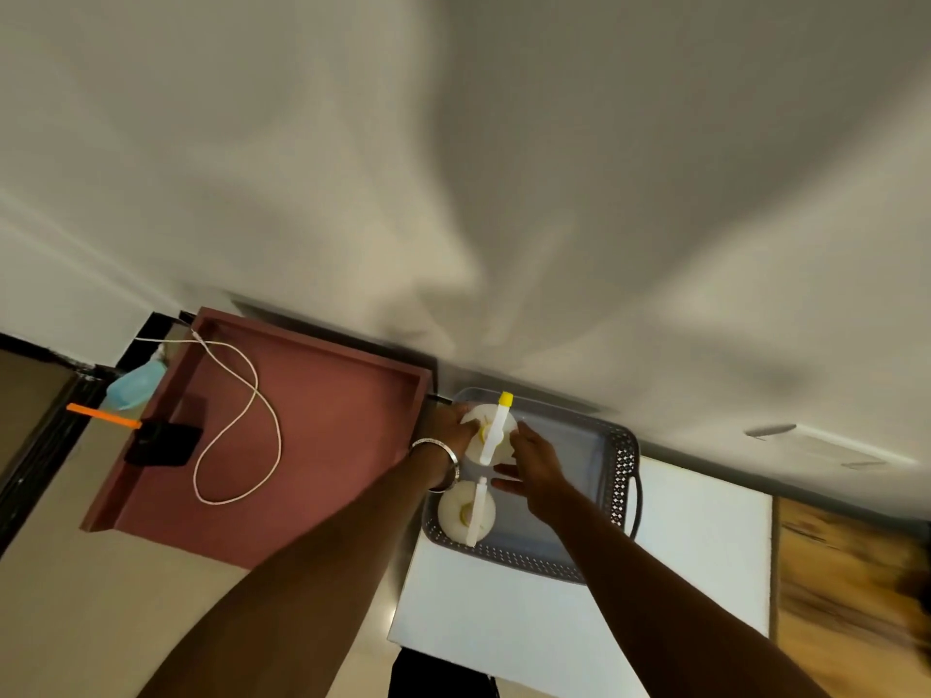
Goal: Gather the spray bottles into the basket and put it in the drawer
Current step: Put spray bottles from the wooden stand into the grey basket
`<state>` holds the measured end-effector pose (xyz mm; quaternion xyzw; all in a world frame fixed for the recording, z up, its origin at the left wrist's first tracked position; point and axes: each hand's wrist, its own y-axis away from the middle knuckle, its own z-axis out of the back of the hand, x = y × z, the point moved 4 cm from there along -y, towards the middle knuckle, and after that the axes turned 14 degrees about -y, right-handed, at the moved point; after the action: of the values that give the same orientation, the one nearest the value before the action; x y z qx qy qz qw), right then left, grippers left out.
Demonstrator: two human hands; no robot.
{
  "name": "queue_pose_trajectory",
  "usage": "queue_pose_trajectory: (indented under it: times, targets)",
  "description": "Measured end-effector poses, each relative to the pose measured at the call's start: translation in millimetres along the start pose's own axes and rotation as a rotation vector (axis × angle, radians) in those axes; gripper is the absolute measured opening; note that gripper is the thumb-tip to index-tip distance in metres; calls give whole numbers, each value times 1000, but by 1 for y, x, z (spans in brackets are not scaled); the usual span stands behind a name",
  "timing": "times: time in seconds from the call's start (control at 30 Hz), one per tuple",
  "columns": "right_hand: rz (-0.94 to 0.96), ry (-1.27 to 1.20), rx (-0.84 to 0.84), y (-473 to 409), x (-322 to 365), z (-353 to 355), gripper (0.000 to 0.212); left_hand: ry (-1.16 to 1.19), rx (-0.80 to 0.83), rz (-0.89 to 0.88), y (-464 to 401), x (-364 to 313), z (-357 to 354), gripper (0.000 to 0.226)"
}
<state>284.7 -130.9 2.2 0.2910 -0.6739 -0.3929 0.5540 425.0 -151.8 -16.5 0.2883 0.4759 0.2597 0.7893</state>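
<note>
White spray bottle between hands

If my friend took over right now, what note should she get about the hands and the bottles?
Left hand grips the far spray bottle, standing in the basket.
Right hand is open, fingers straight beside that bottle.
The near spray bottle also stands in the basket.
The basket sits on the white surface; the reddish drawer is open to its left.
Left to do: let go, then put the basket in the drawer.
</note>
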Motion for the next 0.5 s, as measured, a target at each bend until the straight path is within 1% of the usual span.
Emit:
queue_pose_trajectory:
  times: [0.13, 0.27, 0.5]
  targets:
    - [-71, 5, -18, -27, -12, -2, 49, -9, 21, 9, -15, 12, -10, 34]
    - [-128, 29, -31, -43, -23, 0, 47, -20, 64, 37, -23, 24, -20, 32]
    - [-152, 65, -14, -62, -32, -4, 48, -23, 76, 67, -32, 30, -23, 31]
